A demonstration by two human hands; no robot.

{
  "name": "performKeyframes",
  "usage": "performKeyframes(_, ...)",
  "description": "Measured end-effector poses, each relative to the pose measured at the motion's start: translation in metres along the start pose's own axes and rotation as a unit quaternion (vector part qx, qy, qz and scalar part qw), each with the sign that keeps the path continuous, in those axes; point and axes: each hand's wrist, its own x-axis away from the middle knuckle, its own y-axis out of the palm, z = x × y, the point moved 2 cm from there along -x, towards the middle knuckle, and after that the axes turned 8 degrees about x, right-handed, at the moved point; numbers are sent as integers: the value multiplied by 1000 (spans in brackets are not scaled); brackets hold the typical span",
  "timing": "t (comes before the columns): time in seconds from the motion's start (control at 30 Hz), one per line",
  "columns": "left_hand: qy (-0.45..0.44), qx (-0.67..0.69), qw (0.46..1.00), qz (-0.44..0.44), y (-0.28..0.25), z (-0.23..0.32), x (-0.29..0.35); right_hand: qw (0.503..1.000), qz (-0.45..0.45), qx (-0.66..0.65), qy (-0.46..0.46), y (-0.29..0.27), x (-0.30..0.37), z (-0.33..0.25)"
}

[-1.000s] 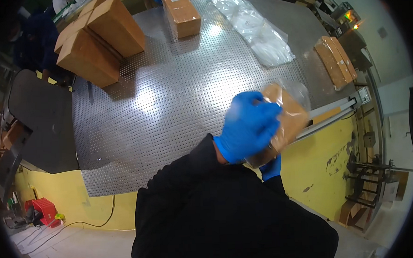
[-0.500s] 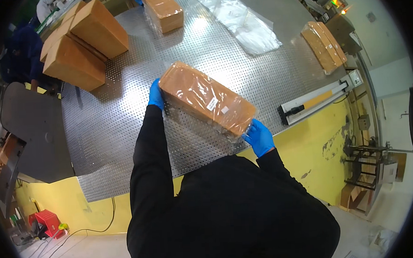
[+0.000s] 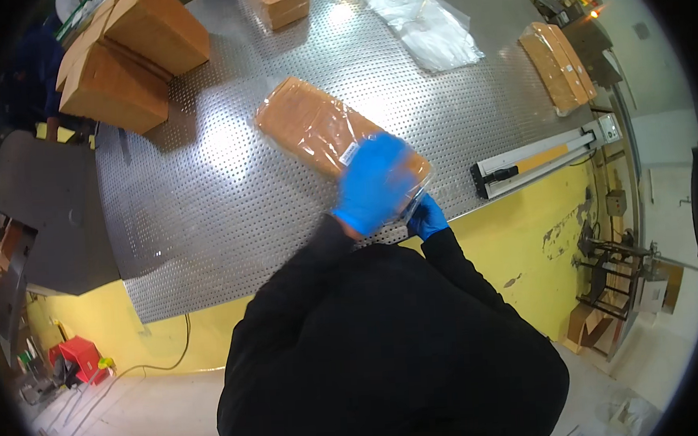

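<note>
The plastic-wrapped brown block [image 3: 312, 125] is over the dotted metal table [image 3: 230, 216], its long side slanting from far left to near right. The left hand [image 3: 375, 185] is over its near end, too blurry to tell how its fingers bend. The right hand [image 3: 428, 217] grips that end, fingers curled in.

Bright glare patches on the metal surface [image 3: 223, 217], shadow beside brown blocks [image 3: 113, 88]. Left hand [image 3: 376, 185] motion-blurred. Fisheye bends edges, corners black.
</note>
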Motion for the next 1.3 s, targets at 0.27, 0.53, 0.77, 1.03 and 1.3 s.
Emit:
performKeyframes(0.27,11,-289,952,-102,80,-15,17,993,-58,61,79,10,-33,-1)
performKeyframes(0.53,67,-235,957,-158,32,-21,32,985,-104,88,102,58,-60,43)
performKeyframes(0.77,103,-192,973,-73,-15,-17,55,982,-137,118,64,102,-80,76)
performKeyframes(1.03,-77,-318,900,288,-26,-66,126,944,-93,312,-59,122,-52,58)
performKeyframes(1.3,-148,-195,950,192,-32,-94,177,899,164,370,-167,23,-17,-5)
